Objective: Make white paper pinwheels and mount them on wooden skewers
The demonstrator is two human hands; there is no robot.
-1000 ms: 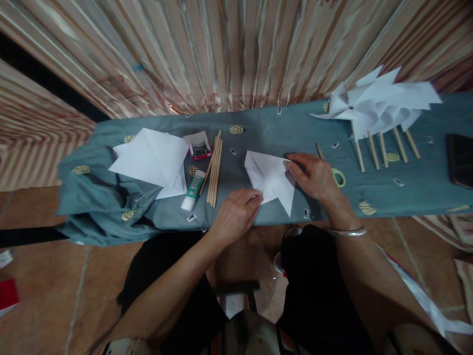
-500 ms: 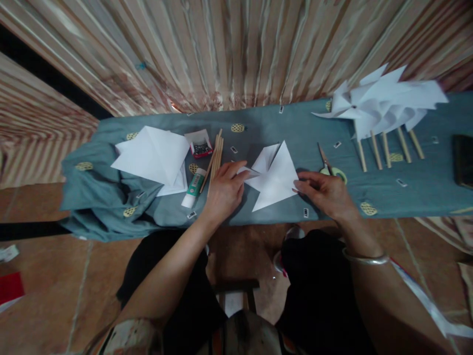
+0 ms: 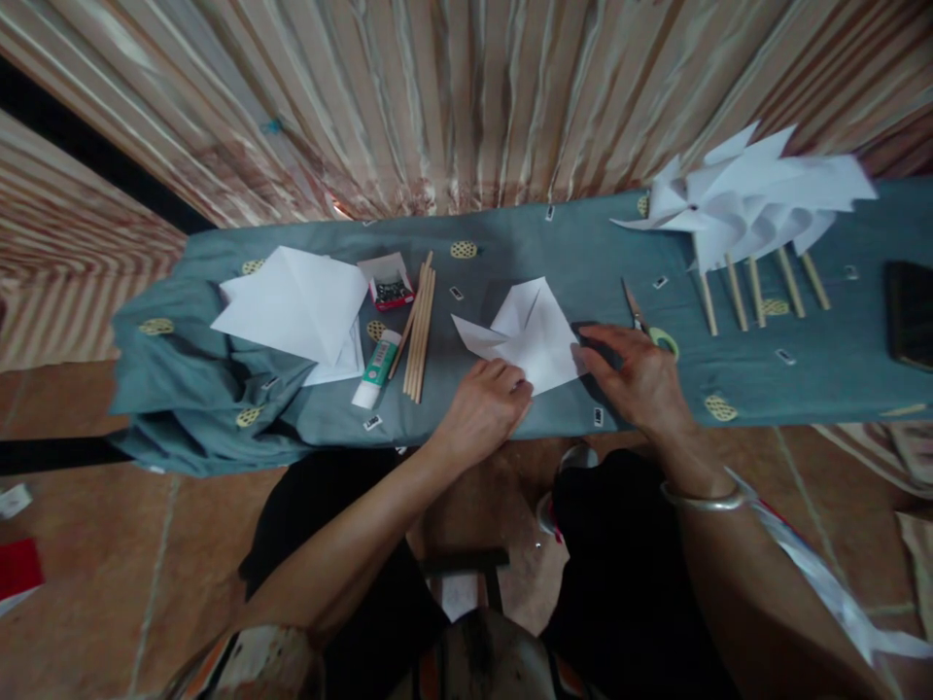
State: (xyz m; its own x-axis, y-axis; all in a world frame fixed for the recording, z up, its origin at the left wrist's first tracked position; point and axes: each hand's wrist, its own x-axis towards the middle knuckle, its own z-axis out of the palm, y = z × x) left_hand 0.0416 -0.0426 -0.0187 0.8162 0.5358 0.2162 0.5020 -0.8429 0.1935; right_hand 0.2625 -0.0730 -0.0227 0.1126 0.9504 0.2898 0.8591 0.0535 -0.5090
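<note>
A white paper sheet (image 3: 543, 335), cut into flaps like a pinwheel blank, lies in front of me on the cloth. Its left flap points out to the side, and the upper flap is bent inward. My left hand (image 3: 492, 403) has its fingers curled on the sheet's lower corner, pinching it and hiding the tip. At the right edge, my right hand (image 3: 634, 369) holds the sheet with its thumb tip against it, the index finger just above. Behind that hand lie scissors (image 3: 660, 338) with pale green handles.
Left of the sheet are wooden sticks (image 3: 419, 335), a glue stick (image 3: 377, 369), a small box of pins (image 3: 392, 284) and stacked white paper (image 3: 292, 301). Several finished paper pinwheels (image 3: 758, 199) on sticks lie at the right, near a dark object (image 3: 908, 311). A curtain (image 3: 466, 107) hangs behind.
My left hand has let go of the left flap and moved right and nearer to me, onto the lower corner. My right hand stays at the right edge, its fingers slightly more spread.
</note>
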